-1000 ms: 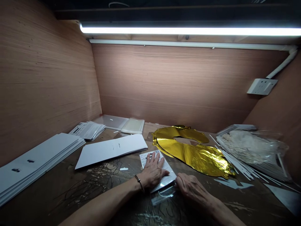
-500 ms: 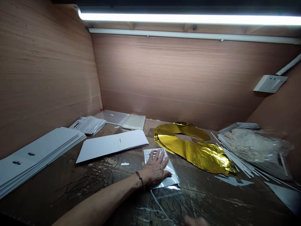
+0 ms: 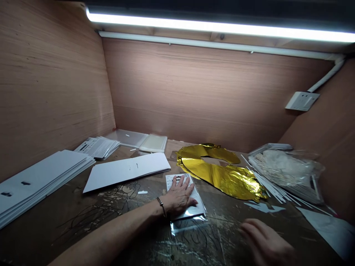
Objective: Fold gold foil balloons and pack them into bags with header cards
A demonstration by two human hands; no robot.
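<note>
Lower centre of the frame: the left hand (image 3: pixel 179 197) lies flat, fingers spread, pressing a clear packet (image 3: pixel 185 199) with a printed card inside onto the worktable (image 3: pixel 111 218) — holding down, not gripping. Lower right: the right hand (image 3: pixel 264 242), loosely open and empty, hovers off the packet's open flap. Step judged: sealing; the next move calls for folding that flap. Gold foil balloon (image 3: pixel 222 173) lies just beyond; bare table toward the bottom edge.

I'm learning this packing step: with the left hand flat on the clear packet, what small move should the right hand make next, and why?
Probably bring the right hand back to the packet's loose clear flap. The left hand pins the packet flat, the flap lies open toward the person, and the right hand hovers apart from it, touching nothing.
</note>
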